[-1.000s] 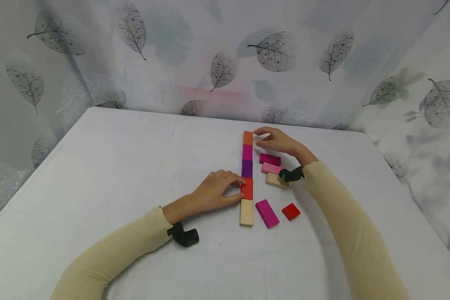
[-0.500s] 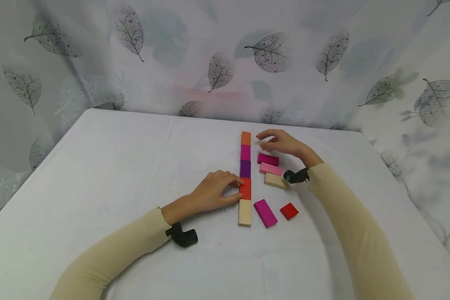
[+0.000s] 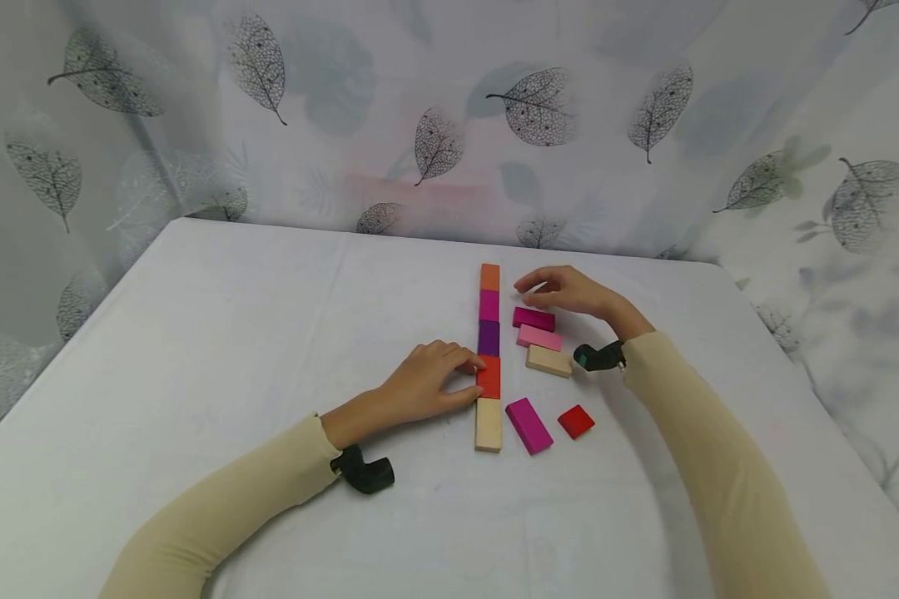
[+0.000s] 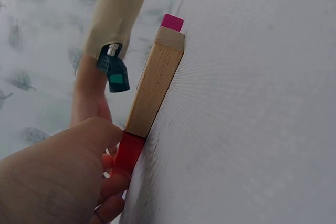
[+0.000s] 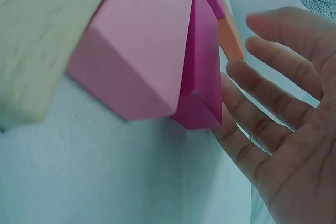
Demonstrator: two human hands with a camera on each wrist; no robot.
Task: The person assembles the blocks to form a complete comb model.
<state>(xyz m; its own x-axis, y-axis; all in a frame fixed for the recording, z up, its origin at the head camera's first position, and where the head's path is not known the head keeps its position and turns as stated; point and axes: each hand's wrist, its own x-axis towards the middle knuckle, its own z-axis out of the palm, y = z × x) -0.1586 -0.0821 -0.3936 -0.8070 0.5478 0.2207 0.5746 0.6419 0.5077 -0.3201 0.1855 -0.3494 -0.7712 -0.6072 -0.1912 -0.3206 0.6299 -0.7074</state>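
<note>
Orange-red block (image 3: 490, 379) sits at left hand's (image 3: 424, 382) pinching fingertips (image 3: 479, 363); right hand (image 3: 573, 293) hangs relaxed.

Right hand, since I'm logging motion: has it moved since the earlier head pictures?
Yes: in the head view, against the orange block, the right hand has shifted slightly rightward and lower in the picture.

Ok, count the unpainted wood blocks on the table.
2: one plain block at the near end of the row, against the orange-red block; a second plain block right of it, beside the light pink block.
</note>
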